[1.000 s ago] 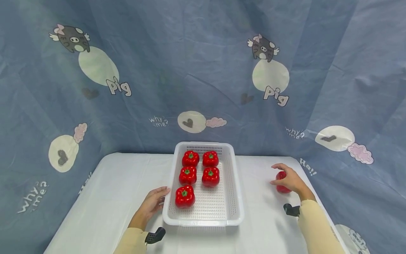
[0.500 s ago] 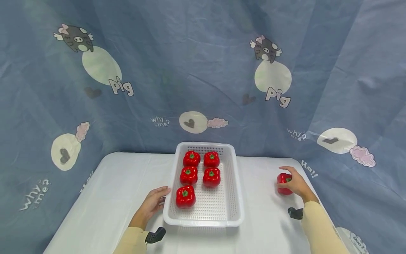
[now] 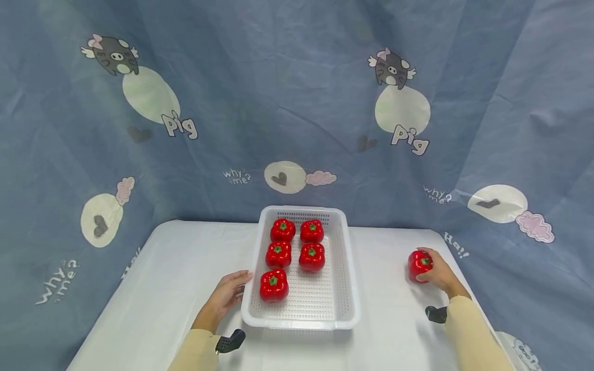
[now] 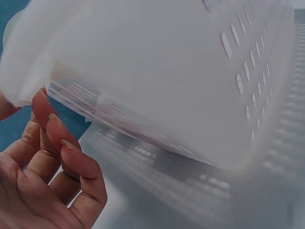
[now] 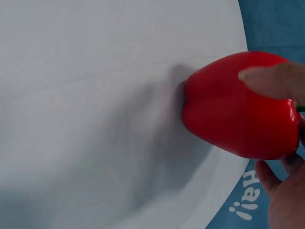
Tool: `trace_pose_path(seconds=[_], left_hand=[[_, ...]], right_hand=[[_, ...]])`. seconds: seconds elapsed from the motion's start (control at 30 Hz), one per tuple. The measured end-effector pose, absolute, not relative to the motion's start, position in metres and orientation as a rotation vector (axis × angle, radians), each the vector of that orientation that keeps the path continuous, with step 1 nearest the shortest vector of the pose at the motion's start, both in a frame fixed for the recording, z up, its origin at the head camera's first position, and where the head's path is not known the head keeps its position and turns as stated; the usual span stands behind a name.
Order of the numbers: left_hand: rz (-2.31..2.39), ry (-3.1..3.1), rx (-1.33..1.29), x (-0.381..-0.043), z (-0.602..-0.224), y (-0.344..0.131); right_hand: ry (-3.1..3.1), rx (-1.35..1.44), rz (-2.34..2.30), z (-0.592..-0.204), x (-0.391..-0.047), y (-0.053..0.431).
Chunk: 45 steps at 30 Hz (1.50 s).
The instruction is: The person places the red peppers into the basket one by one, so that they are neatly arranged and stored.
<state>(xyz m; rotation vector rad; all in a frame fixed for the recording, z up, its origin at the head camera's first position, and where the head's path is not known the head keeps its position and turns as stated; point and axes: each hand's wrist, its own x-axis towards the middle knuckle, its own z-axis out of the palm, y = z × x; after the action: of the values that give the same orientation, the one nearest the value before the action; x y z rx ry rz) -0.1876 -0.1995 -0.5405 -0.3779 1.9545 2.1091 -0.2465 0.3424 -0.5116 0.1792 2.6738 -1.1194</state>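
Observation:
In the head view my right hand (image 3: 439,273) holds a glossy red bell pepper (image 3: 417,267) at the right side of the table. The right wrist view shows the thumb across this pepper (image 5: 238,109), with other fingers on its far side near the green stem. At the middle of the table stands a white perforated plastic basket (image 3: 347,278). Inside are several red bell peppers (image 3: 274,286), stems up, mostly along its left half. My left hand (image 3: 227,294) grips the basket's left rim; in the left wrist view its curled fingers (image 4: 81,162) lie beneath the rim.
A white cloth covers the table (image 3: 185,257), whose back right corner lies just beyond the held pepper. A blue printed curtain (image 3: 213,103) hangs behind and around the table. Each wrist wears a black camera (image 3: 230,341).
My right hand has closed in on the separate pepper, its thumb and fingers drawing together around it. The left hand stays at the basket rim. The head view has shifted slightly.

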Motion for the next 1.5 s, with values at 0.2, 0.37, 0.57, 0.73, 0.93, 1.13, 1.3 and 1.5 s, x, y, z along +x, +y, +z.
trace_pose_path(seconds=[0.2,0.37,0.57,0.73,0.93,1.13,1.3,1.5], left_hand=[[2.087,1.971,-0.397,-0.187,-0.541,-0.199],[2.093,1.981,-0.389,-0.187,-0.541,-0.199],[2.131,1.942,-0.393,-0.188,-0.540,-0.199],[2.127,1.935,-0.386,-0.189,-0.540,-0.200],[2.112,1.958,-0.385,-0.189,-0.541,-0.200],[2.112,1.954,-0.389,-0.189,-0.542,-0.200],[2.112,1.954,-0.374,-0.189,-0.542,-0.200],[2.140,1.943,-0.368,-0.189,-0.543,-0.200]], right_hand=[[2.704,0.183,-1.084,-0.514,-0.245,0.344],[2.706,0.223,-1.072,-0.512,-0.245,0.343],[2.674,0.217,-1.135,-0.517,-0.245,0.339],[2.645,0.226,-1.189,-0.523,-0.244,0.333],[2.617,0.225,-1.231,-0.521,-0.243,0.327],[2.616,0.203,-1.264,-0.525,-0.242,0.321],[2.603,0.195,-1.290,-0.526,-0.241,0.316],[2.579,0.144,-1.310,-0.523,-0.237,0.309]])
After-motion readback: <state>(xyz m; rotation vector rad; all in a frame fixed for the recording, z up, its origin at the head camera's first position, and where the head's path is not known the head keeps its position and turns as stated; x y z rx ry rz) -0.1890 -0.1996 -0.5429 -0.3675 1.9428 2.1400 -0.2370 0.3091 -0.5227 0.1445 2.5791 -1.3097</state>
